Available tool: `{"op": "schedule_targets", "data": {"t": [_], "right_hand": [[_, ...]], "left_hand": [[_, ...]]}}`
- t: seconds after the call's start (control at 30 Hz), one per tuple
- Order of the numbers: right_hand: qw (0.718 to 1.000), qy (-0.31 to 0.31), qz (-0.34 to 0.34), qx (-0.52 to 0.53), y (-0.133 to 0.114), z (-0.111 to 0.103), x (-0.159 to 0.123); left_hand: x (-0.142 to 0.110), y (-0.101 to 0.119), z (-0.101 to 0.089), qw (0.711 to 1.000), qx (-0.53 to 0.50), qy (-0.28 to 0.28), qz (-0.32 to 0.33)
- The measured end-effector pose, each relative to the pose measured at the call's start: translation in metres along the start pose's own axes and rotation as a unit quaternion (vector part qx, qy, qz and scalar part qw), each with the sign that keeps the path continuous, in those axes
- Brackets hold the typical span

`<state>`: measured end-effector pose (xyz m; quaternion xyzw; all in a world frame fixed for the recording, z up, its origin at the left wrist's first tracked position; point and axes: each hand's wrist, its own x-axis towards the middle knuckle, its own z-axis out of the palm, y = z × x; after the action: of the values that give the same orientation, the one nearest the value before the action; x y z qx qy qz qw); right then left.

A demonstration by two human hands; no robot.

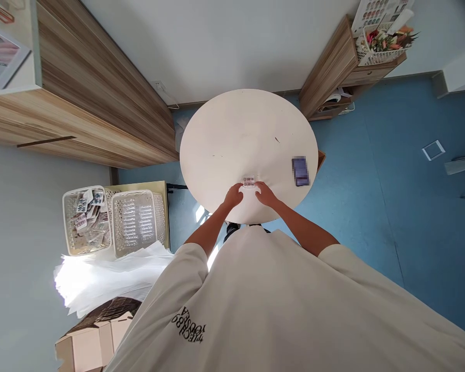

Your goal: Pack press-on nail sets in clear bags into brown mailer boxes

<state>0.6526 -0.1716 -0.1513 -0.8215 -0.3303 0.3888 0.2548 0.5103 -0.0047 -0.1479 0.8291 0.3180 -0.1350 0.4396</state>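
A small clear packet [248,181] with dark patterned pieces inside lies near the front edge of a round white table [240,129]. My left hand [233,196] rests at its left side with fingers curled on its edge. My right hand [264,192] meets it from the right, fingers pinched on the packet. Both hands hold it flat on the tabletop.
A dark phone [300,171] lies on the table's right side. To my left stand two white baskets [112,219], one with several small packets, beside white plastic sheets [101,279] and cardboard boxes [89,341]. A wooden cabinet [337,72] with a basket of flowers stands at the back right.
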Motion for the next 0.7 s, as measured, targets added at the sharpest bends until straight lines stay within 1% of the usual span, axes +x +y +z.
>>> {"op": "schedule_targets", "data": {"t": [0.1, 0.13, 0.2, 0.3, 0.43, 0.7], "right_hand": [[0.988, -0.029, -0.061, -0.14, 0.0, 0.001, -0.008], [0.981, -0.037, -0.075, -0.173, 0.001, 0.002, -0.01], [0.969, -0.047, -0.096, -0.222, 0.002, 0.004, -0.014], [0.955, -0.05, -0.112, -0.269, 0.005, 0.006, -0.015], [0.945, -0.054, -0.114, -0.303, 0.003, 0.007, -0.013], [0.937, -0.071, -0.095, -0.329, -0.005, 0.008, -0.016]], "left_hand": [[-0.01, 0.002, 0.002, 0.987, 0.135, -0.033, 0.083], [-0.013, 0.003, 0.003, 0.979, 0.17, -0.049, 0.101], [-0.018, 0.003, 0.005, 0.965, 0.221, -0.074, 0.117], [-0.022, 0.004, 0.008, 0.951, 0.269, -0.095, 0.118], [-0.022, 0.005, 0.01, 0.939, 0.305, -0.11, 0.112], [-0.017, 0.01, 0.014, 0.94, 0.306, -0.121, 0.094]]}}
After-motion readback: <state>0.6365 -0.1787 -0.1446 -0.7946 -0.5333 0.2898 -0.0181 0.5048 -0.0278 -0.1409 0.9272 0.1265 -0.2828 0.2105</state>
